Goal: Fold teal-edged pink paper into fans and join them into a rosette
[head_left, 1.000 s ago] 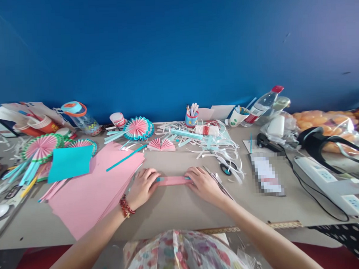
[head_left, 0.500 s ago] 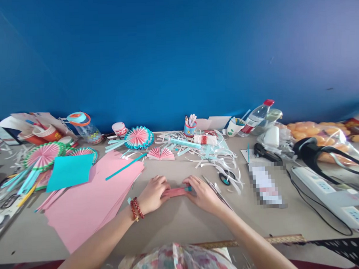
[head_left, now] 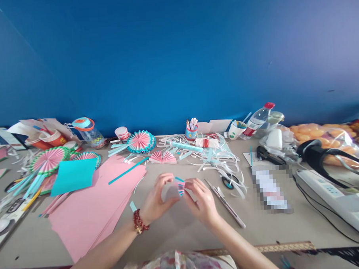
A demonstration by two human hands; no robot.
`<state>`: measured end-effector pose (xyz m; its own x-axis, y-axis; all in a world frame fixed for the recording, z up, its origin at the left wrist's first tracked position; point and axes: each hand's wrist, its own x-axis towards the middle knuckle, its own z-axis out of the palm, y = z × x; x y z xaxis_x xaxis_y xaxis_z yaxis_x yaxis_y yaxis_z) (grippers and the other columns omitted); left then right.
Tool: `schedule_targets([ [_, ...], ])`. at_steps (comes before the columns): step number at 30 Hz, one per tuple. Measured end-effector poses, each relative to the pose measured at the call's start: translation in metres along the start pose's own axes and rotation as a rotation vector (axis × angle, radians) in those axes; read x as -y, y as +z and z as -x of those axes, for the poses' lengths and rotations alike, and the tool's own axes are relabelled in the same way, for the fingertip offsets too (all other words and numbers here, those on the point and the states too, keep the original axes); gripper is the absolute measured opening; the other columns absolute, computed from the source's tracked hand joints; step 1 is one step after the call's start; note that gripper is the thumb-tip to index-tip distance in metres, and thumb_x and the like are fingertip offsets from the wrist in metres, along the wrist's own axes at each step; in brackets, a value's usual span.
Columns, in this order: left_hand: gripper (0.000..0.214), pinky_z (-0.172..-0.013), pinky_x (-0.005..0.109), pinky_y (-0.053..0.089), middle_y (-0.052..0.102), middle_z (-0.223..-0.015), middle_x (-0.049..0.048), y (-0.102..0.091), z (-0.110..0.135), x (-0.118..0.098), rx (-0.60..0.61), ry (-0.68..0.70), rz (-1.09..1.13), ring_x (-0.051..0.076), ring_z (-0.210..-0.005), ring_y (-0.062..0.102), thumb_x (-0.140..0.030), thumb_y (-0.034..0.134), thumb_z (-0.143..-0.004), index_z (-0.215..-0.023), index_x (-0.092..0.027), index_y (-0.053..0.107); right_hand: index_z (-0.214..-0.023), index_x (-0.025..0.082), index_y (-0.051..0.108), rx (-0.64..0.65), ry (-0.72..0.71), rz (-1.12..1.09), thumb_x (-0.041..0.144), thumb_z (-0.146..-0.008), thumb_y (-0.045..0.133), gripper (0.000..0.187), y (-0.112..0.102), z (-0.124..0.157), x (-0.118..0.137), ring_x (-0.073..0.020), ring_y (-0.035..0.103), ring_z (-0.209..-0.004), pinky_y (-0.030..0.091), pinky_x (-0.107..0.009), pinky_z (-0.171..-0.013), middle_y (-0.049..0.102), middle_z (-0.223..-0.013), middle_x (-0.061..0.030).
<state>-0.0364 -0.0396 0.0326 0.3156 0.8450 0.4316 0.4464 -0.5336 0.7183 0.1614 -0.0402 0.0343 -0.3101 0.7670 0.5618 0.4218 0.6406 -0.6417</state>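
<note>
My right hand [head_left: 201, 197] pinches a small pleated paper strip [head_left: 181, 188], pink with teal edges, its folds seen end-on. To the left of it my left hand [head_left: 160, 198] is open, thumb and fingers apart, close to the strip and apparently not holding it. A red bead bracelet circles my left wrist. Just beyond the hands a pink pleated fan [head_left: 162, 157] lies on the table. A grey-pink pen-shaped tool [head_left: 230, 209] lies right of my right hand, near scissors [head_left: 228, 182] with black and teal handles.
Large pink paper sheets [head_left: 90, 209] and a teal square [head_left: 72, 177] lie on the left. Round paper fans [head_left: 140, 142] and paper strips [head_left: 228, 160] are strewn behind. A bottle [head_left: 258, 121] and a power strip [head_left: 330, 191] are on the right. A blue wall stands behind.
My left hand has let go of the folded strip and opened. My right hand has turned the strip so its pleated end shows. The view has shifted slightly.
</note>
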Motion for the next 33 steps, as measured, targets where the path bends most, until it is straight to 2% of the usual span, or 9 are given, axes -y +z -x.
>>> schedule_targets([
  [2,0.066,-0.106,0.047,0.041,0.046,-0.141,0.0187,-0.011,-0.002,-0.004,-0.078,0.123,-0.208,0.030,-0.132,0.044,-0.038,0.066,-0.087,-0.141,-0.016,0.036,-0.105,0.021,0.061,0.057,-0.171,0.210,0.012,-0.091,0.052,0.019,-0.007,-0.009,0.000,-0.0224,0.060,-0.096,0.045,-0.045,-0.099,0.069,-0.100,-0.0074],
  [3,0.065,-0.108,0.049,0.039,0.048,-0.140,0.0181,-0.016,-0.003,-0.006,-0.077,0.188,-0.314,0.030,-0.132,0.044,-0.036,0.066,-0.088,-0.142,-0.017,0.037,-0.104,0.021,0.062,0.079,-0.229,0.290,0.011,-0.090,0.053,0.019,-0.009,-0.012,-0.001,-0.0219,0.060,-0.094,0.043,-0.046,-0.101,0.069,-0.099,-0.0069],
  [5,0.041,-0.111,0.049,0.034,0.062,-0.125,0.0101,-0.024,-0.004,-0.011,0.000,0.296,-0.480,0.026,-0.122,0.053,-0.025,0.062,-0.091,-0.130,-0.022,0.052,-0.101,0.022,0.062,0.094,-0.298,0.392,0.011,-0.089,0.054,0.018,-0.008,-0.014,-0.004,-0.0202,0.059,-0.090,0.043,-0.045,-0.102,0.069,-0.095,-0.0052],
  [7,0.023,-0.107,0.045,0.035,0.070,-0.106,0.0037,-0.028,-0.002,-0.012,0.051,0.331,-0.544,0.021,-0.108,0.059,-0.014,0.057,-0.092,-0.112,-0.024,0.061,-0.100,0.023,0.063,0.105,-0.329,0.426,0.011,-0.089,0.055,0.019,-0.003,-0.013,-0.008,-0.0190,0.059,-0.087,0.044,-0.043,-0.101,0.069,-0.091,-0.0034],
  [10,0.016,-0.096,0.040,0.041,0.070,-0.094,0.0023,-0.025,0.005,-0.007,0.026,0.267,-0.484,0.020,-0.099,0.060,-0.008,0.054,-0.092,-0.098,-0.021,0.062,-0.106,0.023,0.062,0.142,-0.305,0.395,0.012,-0.089,0.055,0.021,0.003,-0.008,-0.014,-0.0198,0.059,-0.089,0.045,-0.042,-0.099,0.070,-0.092,-0.0039],
  [14,0.011,-0.086,0.036,0.044,0.066,-0.090,0.0032,-0.023,0.012,-0.001,-0.038,0.050,-0.289,0.019,-0.093,0.058,-0.010,0.054,-0.092,-0.094,-0.020,0.057,-0.106,0.020,0.061,0.172,-0.188,0.249,0.016,-0.091,0.056,0.016,-0.005,-0.003,-0.019,-0.0216,0.061,-0.092,0.048,-0.041,-0.092,0.070,-0.099,-0.0069],
  [21,0.004,-0.080,0.029,0.046,0.060,-0.088,0.0021,-0.031,0.008,-0.012,0.044,-0.170,-0.009,0.017,-0.085,0.058,-0.016,0.054,-0.091,-0.090,-0.020,0.055,-0.094,0.021,0.065,0.236,-0.009,0.054,0.025,-0.095,0.058,0.008,-0.027,-0.009,-0.007,-0.0184,0.061,-0.077,0.047,-0.030,-0.069,0.070,-0.085,-0.0047],
  [26,0.010,-0.079,0.028,0.047,0.061,-0.085,0.0024,-0.033,0.010,-0.015,0.008,-0.215,0.173,0.017,-0.083,0.059,-0.028,0.060,-0.091,-0.087,-0.019,0.058,-0.092,0.021,0.066,0.249,0.092,-0.035,0.026,-0.095,0.058,0.010,-0.037,-0.010,0.002,-0.0161,0.061,-0.075,0.045,-0.026,-0.066,0.068,-0.083,-0.0032],
  [33,0.017,-0.076,0.028,0.047,0.063,-0.079,0.0032,-0.032,0.009,-0.023,-0.054,-0.236,0.205,0.017,-0.079,0.059,-0.030,0.059,-0.092,-0.081,-0.018,0.059,-0.087,0.021,0.067,0.263,0.182,-0.060,0.031,-0.094,0.059,0.014,-0.041,-0.008,0.006,-0.0158,0.061,-0.071,0.046,-0.025,-0.064,0.067,-0.079,-0.0028],
])
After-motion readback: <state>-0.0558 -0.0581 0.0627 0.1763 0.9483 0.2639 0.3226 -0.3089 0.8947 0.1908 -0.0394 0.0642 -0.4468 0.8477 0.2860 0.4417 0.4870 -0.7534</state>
